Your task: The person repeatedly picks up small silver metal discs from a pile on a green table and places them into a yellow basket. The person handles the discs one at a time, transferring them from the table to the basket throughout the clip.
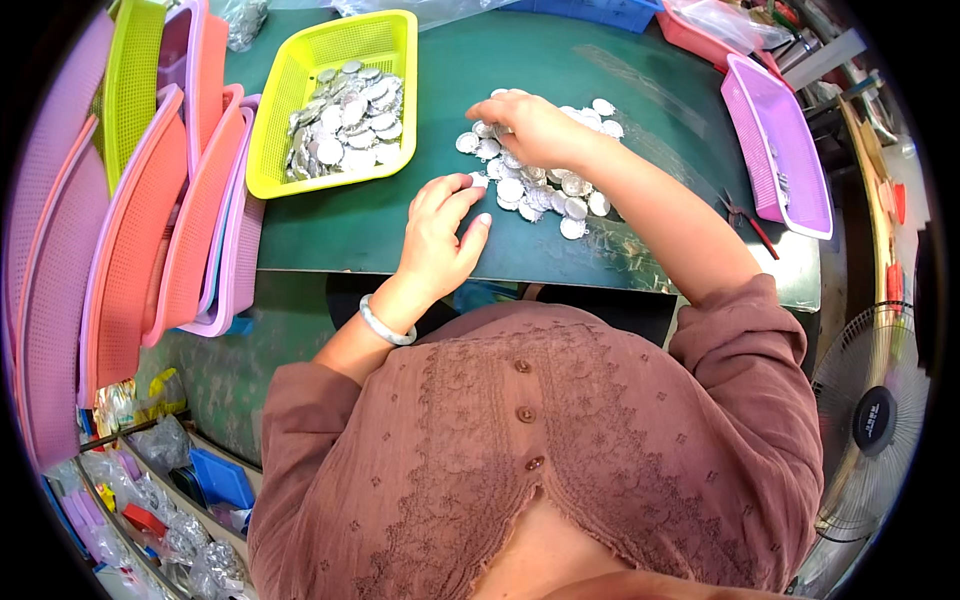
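Small round silver metal discs, each with a little loop at the rim, lie in a loose pile [540, 195] on the green tabletop. My left hand [440, 225] rests at the pile's left edge, thumb apart from the fingers. One disc [478, 180] sits at its fingertips, touched but not visibly gripped. Across the pile's far side reaches my right hand [535, 128], its fingers spread and bent slightly over the discs; their undersides are hidden. To the left stands a yellow-green plastic basket [262, 150] holding many more discs.
Stacked pink, orange and purple baskets [130, 260] stand at the left. On the right are a purple basket [740, 120], red-handled pliers [760, 235] and a fan [872, 420]. A blue tray [600, 12] sits at the table's far edge.
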`<state>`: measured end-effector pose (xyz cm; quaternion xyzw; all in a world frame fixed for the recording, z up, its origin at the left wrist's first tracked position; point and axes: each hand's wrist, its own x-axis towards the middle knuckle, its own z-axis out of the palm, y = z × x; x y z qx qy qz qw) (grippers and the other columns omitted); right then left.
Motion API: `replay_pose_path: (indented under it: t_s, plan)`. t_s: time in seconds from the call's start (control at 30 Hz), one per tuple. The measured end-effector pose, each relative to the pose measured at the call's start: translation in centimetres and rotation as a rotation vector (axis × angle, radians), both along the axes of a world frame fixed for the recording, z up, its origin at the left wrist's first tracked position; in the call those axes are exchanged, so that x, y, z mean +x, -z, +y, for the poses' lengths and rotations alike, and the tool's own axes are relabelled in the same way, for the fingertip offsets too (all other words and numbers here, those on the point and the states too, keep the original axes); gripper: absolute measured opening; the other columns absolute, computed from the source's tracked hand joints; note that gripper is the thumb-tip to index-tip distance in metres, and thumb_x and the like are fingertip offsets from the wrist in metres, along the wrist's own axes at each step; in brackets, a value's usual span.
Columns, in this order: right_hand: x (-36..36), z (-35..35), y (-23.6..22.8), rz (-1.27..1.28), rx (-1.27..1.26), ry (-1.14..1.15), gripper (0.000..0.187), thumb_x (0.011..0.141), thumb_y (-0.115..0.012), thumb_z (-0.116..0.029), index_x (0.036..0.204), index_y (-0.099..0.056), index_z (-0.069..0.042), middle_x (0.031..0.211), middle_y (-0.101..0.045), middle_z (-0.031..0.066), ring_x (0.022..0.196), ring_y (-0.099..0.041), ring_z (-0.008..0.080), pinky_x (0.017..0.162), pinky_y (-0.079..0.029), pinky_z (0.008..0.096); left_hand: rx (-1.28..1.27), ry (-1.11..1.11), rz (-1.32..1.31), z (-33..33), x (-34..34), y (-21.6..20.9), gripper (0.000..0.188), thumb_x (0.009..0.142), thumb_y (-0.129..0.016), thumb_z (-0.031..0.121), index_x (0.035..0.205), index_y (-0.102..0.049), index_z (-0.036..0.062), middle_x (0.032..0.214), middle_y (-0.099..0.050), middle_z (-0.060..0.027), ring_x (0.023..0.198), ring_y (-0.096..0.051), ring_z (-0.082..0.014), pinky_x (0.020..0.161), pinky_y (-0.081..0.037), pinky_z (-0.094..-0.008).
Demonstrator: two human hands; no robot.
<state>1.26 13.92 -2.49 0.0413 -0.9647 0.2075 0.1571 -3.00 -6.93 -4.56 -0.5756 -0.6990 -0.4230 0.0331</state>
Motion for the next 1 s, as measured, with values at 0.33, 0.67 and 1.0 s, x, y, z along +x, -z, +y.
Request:
replay_pose_path:
  t_s: [0.33, 0.67, 1.0]
  plan:
    - [3.2, -0.7, -4.8, -0.143, -0.957, -0.051, 0.043, 0.073, -0.053, 0.007, 0.115, -0.05, 0.0, 0.085, -0.056, 0.0031, 0.079, -0.054, 0.0095, 0.072, -0.045, 0.023, 0.007, 0.099, -0.997, 1.9, 0.6, -2.5, 0.034, 0.088, -0.049, 0.012, 0.118, -0.042, -0.0021, 0.1, -0.057, -0.0103, 0.086, -0.056, -0.0132, 0.076, -0.044, -0.0252]
    - [8.2, -2.3, -5.8, -0.026, -1.209, 0.135, 0.038, 0.078, -0.058, -0.002, 0.115, -0.049, 0.001, 0.089, -0.058, 0.0046, 0.08, -0.055, 0.0093, 0.072, -0.045, 0.0229, -0.003, 0.253, -1.6, 3.5, 2.3, -4.9, 0.011, 0.089, -0.049, 0.013, 0.095, -0.052, 0.0042, 0.083, -0.063, -0.0113, 0.07, -0.062, -0.0174, 0.062, -0.05, -0.026]
    - [9.9, -2.9, -5.3, 0.075, -1.338, 0.136, 0.038, 0.077, -0.06, -0.001, 0.113, -0.05, 0.001, 0.083, -0.057, 0.0031, 0.077, -0.055, 0.0091, 0.071, -0.045, 0.0216, -0.04, 0.313, -1.634, 4.5, 3.0, -5.9, 0.021, 0.091, -0.045, 0.019, 0.099, -0.053, 0.0018, 0.085, -0.063, -0.0115, 0.073, -0.062, -0.0189, 0.066, -0.051, -0.0287]
